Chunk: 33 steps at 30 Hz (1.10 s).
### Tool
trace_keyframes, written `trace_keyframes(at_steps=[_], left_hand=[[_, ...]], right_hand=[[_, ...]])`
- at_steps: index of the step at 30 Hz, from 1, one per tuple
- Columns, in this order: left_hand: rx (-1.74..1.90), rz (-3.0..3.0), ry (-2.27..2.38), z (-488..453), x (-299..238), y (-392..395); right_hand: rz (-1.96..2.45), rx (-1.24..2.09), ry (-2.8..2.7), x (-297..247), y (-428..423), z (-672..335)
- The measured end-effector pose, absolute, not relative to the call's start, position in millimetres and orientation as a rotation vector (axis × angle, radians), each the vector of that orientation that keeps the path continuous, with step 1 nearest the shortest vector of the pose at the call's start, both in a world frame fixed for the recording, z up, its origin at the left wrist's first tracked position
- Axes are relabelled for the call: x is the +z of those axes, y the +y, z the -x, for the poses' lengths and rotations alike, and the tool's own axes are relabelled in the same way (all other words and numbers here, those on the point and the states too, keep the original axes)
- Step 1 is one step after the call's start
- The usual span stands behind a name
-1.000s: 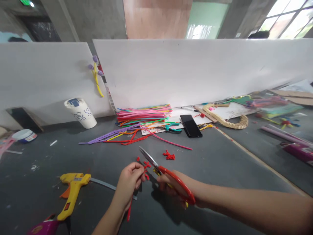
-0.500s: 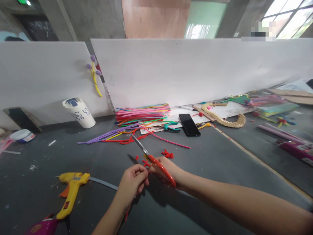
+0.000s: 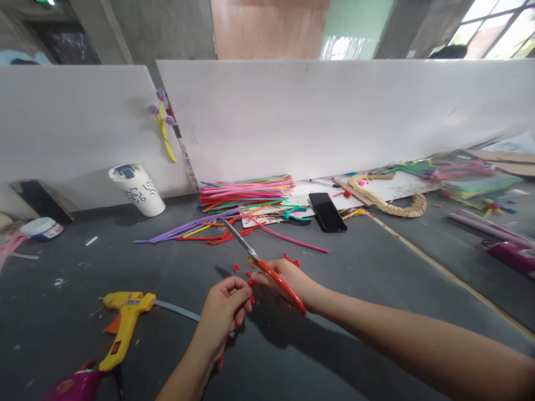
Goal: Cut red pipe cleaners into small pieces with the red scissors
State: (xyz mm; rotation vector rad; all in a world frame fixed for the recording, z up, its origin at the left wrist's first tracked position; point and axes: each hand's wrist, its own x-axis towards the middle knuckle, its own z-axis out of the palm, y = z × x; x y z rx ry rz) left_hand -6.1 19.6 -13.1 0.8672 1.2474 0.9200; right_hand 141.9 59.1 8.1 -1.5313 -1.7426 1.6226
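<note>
Orange-handled scissors are in my right hand, their metal blades pointing up and to the left. Pinched in my left hand is a red pipe cleaner; its tail shows below the wrist and a short red end by the fingertips. Most of its length is hidden by the palm. My two hands are close together, almost touching. Short red cut pieces lie on the dark table just beyond them, and more are partly covered by my right hand.
At left lies a yellow glue gun with its glue stick. Behind are a bundle of pipe cleaners, a black phone, teal pliers and a white cup. White panels stand along the back.
The view has shifted slightly. My right hand and the scissors have tilted and lifted a little, and a short red end now shows by my left fingertips.
</note>
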Motion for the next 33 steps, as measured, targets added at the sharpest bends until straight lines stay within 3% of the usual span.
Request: trace_keyframes(at_steps=[8,16,33], left_hand=[[1.138,-0.814,1.309,14.2,-8.3,23.5],[1.106,-0.873,1.326,7.6,-4.7,20.1],[1.018,-0.885,1.350,11.4,-11.5,21.9]], right_hand=[[1.436,1.680,-2.219,29.1,33.5,-183.3],[1.448,1.867,-2.161,17.3,17.6,-182.7],[1.503,1.742,-2.238,18.5,20.7,-177.4]])
